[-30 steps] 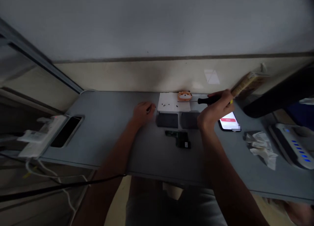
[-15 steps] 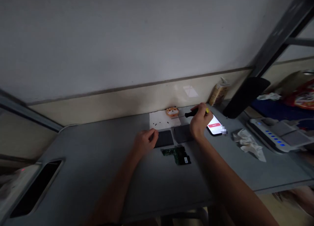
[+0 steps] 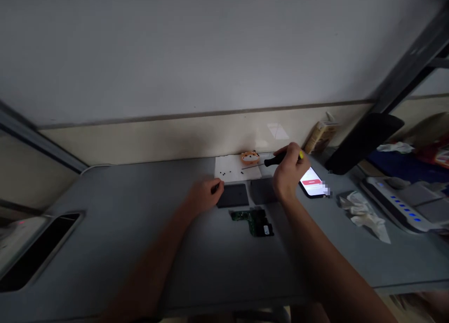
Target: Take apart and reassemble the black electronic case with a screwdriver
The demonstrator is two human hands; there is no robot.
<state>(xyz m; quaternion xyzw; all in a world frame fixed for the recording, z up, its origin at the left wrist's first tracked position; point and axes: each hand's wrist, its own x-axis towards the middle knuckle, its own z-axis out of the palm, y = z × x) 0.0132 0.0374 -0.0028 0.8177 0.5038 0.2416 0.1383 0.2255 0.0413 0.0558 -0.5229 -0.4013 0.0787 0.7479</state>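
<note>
My right hand (image 3: 290, 171) is wrapped round a screwdriver (image 3: 275, 160) with a black handle and a yellow end. Its thin shaft points left over a white sheet of paper (image 3: 229, 163), where several tiny dark screws (image 3: 223, 173) lie; the tip is close to one of them. Fingers pinched, my left hand (image 3: 205, 195) is at the left edge of a dark flat panel (image 3: 233, 196); what it holds, if anything, is hidden. A second dark panel (image 3: 263, 190) lies beside the first, partly behind my right hand. Nearer me is a green circuit board (image 3: 253, 221) with a black part.
An orange animal-faced case (image 3: 249, 157) sits at the paper's back edge. Rightward are a lit phone (image 3: 313, 182), crumpled tissue (image 3: 365, 213), a drink carton (image 3: 320, 136), a black cylinder (image 3: 365, 143) and a power strip (image 3: 396, 206). A dark-screened device (image 3: 38, 253) lies far left.
The view has shifted slightly. The screwdriver tip has moved a little left over the paper, closer to a screw. My left hand stays pinched by the panel's left edge.
</note>
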